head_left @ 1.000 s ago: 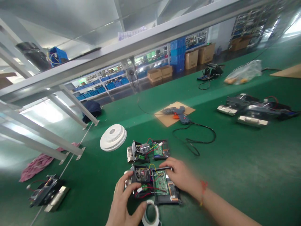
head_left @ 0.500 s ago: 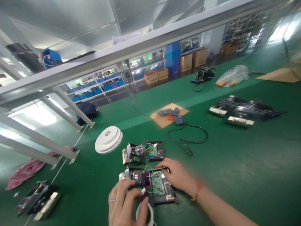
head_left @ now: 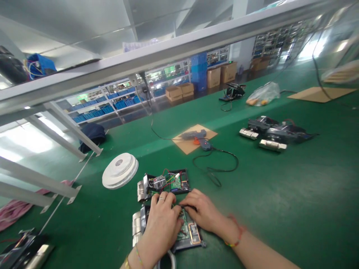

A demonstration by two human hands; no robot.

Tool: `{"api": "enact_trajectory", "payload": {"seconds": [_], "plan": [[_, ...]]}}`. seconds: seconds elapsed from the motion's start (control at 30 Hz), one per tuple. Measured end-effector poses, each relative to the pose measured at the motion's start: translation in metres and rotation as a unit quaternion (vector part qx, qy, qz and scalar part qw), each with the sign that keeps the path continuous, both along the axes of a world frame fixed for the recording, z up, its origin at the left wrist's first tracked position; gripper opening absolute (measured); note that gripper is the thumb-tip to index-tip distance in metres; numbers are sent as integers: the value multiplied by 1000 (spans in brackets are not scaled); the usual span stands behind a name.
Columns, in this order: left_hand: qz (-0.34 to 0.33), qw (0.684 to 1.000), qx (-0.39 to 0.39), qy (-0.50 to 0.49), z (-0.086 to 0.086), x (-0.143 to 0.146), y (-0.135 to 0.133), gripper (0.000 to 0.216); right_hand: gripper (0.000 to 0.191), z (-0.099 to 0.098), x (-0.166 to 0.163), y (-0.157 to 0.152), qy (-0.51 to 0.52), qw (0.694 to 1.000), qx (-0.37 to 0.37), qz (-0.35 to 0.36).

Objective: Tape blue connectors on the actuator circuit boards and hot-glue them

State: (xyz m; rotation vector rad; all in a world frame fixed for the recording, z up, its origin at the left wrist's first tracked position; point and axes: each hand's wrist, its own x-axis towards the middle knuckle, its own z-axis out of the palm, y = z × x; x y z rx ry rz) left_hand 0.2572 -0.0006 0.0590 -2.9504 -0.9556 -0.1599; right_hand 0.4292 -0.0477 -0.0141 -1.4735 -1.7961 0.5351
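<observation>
In the head view, an opened black device housing [head_left: 189, 244] with a green circuit board, a copper-coloured coil and a metal cylinder lies in front of me. My left hand [head_left: 164, 220] reaches over its middle, fingers bent down into the wiring. Whatever these fingers pinch is hidden under the hand. My right hand [head_left: 200, 209] rests at the far edge of the same housing, thumb and fingers closed near the left fingertips; what lies between them is unclear. Just beyond is a second opened device [head_left: 176, 183] with red and yellow wires. A roll of tape [head_left: 171, 260] sits partly beneath my left wrist.
White discs [head_left: 120, 170] are stacked at the left. A glue gun [head_left: 196, 136] lies on cardboard, its black cable looping toward me. More devices [head_left: 272, 134] lie at the right, another [head_left: 28, 250] at the lower left. A metal shelf beam [head_left: 168, 52] crosses above the green table.
My left hand has moved from beside the tape roll and a white connector up over the device's wiring. My right hand stays at the far edge, its fingers now nearer the left hand.
</observation>
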Motion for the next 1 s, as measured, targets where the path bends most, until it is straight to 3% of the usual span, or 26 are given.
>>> {"api": "enact_trajectory", "payload": {"seconds": [0.37,0.63,0.87,1.0], "plan": [[-93,991,99,9,-20,-4,5,11,25,1,1,0,3,1000,12,16],[-169,969,169,59,-8,-8,0,8,25,3,-1,1,11,1000,12,7],[-160,962,207,74,-5,-10,-5,21,25,2,-2,0,12,1000,10,6],[-97,976,194,-32,13,-32,-22,26,27,2,-1,-1,16,1000,9,1]]}}
